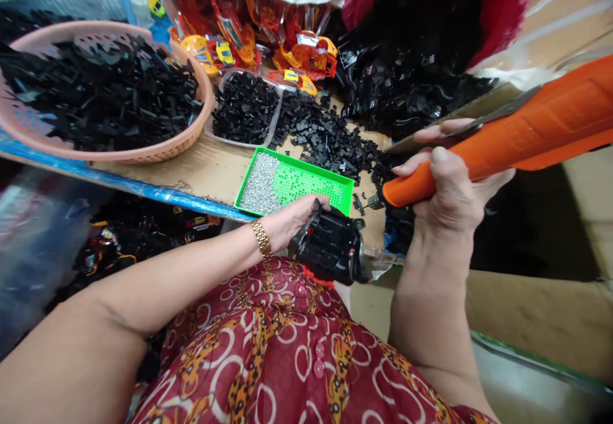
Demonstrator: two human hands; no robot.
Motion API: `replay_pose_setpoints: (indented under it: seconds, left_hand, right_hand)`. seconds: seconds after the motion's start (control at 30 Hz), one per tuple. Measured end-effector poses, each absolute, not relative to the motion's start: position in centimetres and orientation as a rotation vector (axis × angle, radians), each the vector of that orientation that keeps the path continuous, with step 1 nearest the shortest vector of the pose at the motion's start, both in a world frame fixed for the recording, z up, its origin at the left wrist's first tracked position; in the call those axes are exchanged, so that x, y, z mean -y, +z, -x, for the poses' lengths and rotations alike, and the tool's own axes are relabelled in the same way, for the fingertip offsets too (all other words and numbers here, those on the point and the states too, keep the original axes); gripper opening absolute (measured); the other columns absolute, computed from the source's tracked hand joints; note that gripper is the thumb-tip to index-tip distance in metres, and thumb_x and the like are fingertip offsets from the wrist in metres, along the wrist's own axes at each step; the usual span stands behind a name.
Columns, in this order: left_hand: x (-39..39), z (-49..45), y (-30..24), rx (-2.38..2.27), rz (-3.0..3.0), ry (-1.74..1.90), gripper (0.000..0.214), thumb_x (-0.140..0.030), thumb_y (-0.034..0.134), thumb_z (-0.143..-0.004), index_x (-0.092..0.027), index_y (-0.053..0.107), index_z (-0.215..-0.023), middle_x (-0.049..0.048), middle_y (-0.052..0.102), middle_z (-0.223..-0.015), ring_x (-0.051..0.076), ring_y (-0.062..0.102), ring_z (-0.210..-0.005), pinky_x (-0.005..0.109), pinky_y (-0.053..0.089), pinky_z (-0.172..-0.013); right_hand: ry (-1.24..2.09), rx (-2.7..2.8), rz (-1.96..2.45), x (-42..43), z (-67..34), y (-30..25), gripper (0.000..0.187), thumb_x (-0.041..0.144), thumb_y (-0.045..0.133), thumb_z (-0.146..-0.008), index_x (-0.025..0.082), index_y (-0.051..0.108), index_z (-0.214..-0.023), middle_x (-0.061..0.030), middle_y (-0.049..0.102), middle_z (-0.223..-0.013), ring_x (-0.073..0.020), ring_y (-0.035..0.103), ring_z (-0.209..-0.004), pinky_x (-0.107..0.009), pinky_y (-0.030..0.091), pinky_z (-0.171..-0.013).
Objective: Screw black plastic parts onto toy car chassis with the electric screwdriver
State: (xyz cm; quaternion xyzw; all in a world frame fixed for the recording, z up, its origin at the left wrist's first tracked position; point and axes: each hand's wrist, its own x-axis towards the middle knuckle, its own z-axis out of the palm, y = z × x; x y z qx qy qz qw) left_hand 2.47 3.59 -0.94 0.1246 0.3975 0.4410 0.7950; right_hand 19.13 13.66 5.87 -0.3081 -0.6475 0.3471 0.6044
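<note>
My left hand (299, 219) is closed on a black plastic toy car chassis (330, 242), held in front of my body; a bit of red-orange shows under it. In my right hand (447, 184) is an orange power screwdriver (531, 124), its tip pointing left and apart from the chassis. Just beyond the left hand lies a green perforated tray (318, 181), with small silver screws (261, 184) heaped in its left end. Loose black plastic pieces (325, 130) are scattered behind the tray.
A pink basket (143, 154) of black parts stands at the left, beside a clear container (246, 108) of similar pieces. Orange toy car bodies (306, 53) are piled at the back. Black molded parts (397, 85) spill from a dark red sack (507, 15). Blue tape (191, 200) covers the table edge.
</note>
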Motion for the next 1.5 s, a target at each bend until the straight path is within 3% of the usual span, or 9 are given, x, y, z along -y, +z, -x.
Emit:
replay_pose_setpoints:
  seconds: [0.2, 0.37, 0.57, 0.87, 0.97, 1.03, 1.13, 1.23, 1.5]
  left_hand:
    - [-2.6, -2.0, -0.6, -0.916, -0.712, 1.092, 0.022, -0.033, 0.082, -0.072, -0.017, 0.067, -0.076, -0.0005, 0.065, -0.071, 0.011, 0.056, -0.062, 0.024, 0.042, -0.058]
    - [-1.3, -1.3, 0.1, -0.922, -1.051, 1.085, 0.023, -0.035, 0.078, -0.082, -0.017, 0.079, -0.095, 0.0046, 0.077, -0.091, 0.016, 0.067, -0.084, 0.027, 0.051, -0.077]
    - [-0.5, -2.8, 0.1, -0.884, -0.82, 0.915, 0.029, -0.038, 0.083, -0.072, -0.015, 0.078, -0.089, 0.0045, 0.078, -0.081, 0.014, 0.066, -0.068, 0.025, 0.051, -0.065]
    - [-0.4, -3.7, -0.3, -0.931, -0.652, 0.788, 0.03, -0.038, 0.086, -0.063, -0.015, 0.072, -0.074, 0.0026, 0.073, -0.07, 0.012, 0.064, -0.06, 0.023, 0.048, -0.059]
    - [-0.4, -3.6, -0.5, -0.887, -0.627, 0.784, 0.03, -0.038, 0.088, -0.063, -0.015, 0.075, -0.077, 0.0025, 0.074, -0.071, 0.012, 0.064, -0.059, 0.022, 0.048, -0.058]
    - [-0.4, -3.5, -0.5, -0.876, -0.627, 0.783, 0.03, -0.039, 0.088, -0.065, -0.015, 0.076, -0.079, 0.0028, 0.075, -0.071, 0.012, 0.065, -0.059, 0.022, 0.048, -0.057]
    - [-0.5, -3.5, -0.5, -0.88, -0.635, 0.782, 0.03, -0.039, 0.089, -0.068, -0.015, 0.077, -0.08, 0.0036, 0.076, -0.073, 0.013, 0.066, -0.06, 0.022, 0.049, -0.057]
    - [-0.6, -3.6, -0.5, -0.868, -0.604, 0.786, 0.029, -0.038, 0.09, -0.067, -0.015, 0.077, -0.079, 0.0029, 0.076, -0.072, 0.013, 0.066, -0.061, 0.023, 0.05, -0.058]
    - [-0.6, -3.8, -0.9, -0.894, -0.524, 0.807, 0.033, -0.038, 0.093, -0.06, -0.014, 0.078, -0.077, 0.0009, 0.073, -0.069, 0.011, 0.063, -0.059, 0.022, 0.048, -0.059]
  right_hand:
    - [0.789, 1.469, 0.717, -13.5, -19.1, 6.8, 0.035, 0.05, 0.09, -0.073, 0.032, 0.077, -0.1, 0.0005, 0.079, -0.096, -0.0156, 0.069, -0.055, -0.035, 0.062, -0.051]
    - [0.738, 1.502, 0.771, -13.0, -19.7, 7.9, 0.049, 0.056, 0.091, -0.072, 0.036, 0.074, -0.113, -0.0008, 0.078, -0.119, -0.0193, 0.074, -0.066, -0.044, 0.07, -0.07]
    - [0.674, 1.637, 0.858, -12.9, -21.1, 7.1, 0.057, 0.068, 0.074, -0.084, 0.039, 0.061, -0.13, -0.005, 0.069, -0.14, -0.0326, 0.078, -0.103, -0.055, 0.066, -0.092]
    - [0.725, 1.576, 0.722, -13.7, -22.4, 5.9, 0.08, 0.069, 0.089, -0.065, 0.038, 0.053, -0.13, -0.0064, 0.058, -0.137, -0.0339, 0.056, -0.14, -0.05, 0.057, -0.108]
    - [0.729, 1.613, 0.796, -13.3, -22.7, 6.0, 0.082, 0.077, 0.08, -0.07, 0.04, 0.051, -0.136, -0.007, 0.059, -0.14, -0.0331, 0.06, -0.135, -0.05, 0.059, -0.104]
    - [0.719, 1.6, 0.813, -12.6, -23.2, 5.9, 0.077, 0.07, 0.084, -0.07, 0.039, 0.057, -0.135, -0.0058, 0.066, -0.134, -0.0299, 0.067, -0.124, -0.048, 0.061, -0.102]
    - [0.675, 1.56, 0.869, -10.5, -24.0, 5.9, 0.05, 0.047, 0.086, -0.078, 0.036, 0.07, -0.124, -0.0029, 0.073, -0.119, -0.0226, 0.073, -0.102, -0.043, 0.063, -0.098]
    - [0.744, 1.724, 0.954, -8.0, -24.6, 6.2, 0.025, 0.026, 0.078, -0.086, 0.028, 0.075, -0.111, -0.0021, 0.075, -0.096, -0.0164, 0.071, -0.08, -0.033, 0.065, -0.079]
    - [1.198, 2.359, 0.9, -5.1, -24.8, 4.8, 0.021, 0.013, 0.064, -0.086, 0.014, 0.07, -0.107, -0.0017, 0.074, -0.082, -0.0092, 0.063, -0.065, -0.021, 0.056, -0.06]
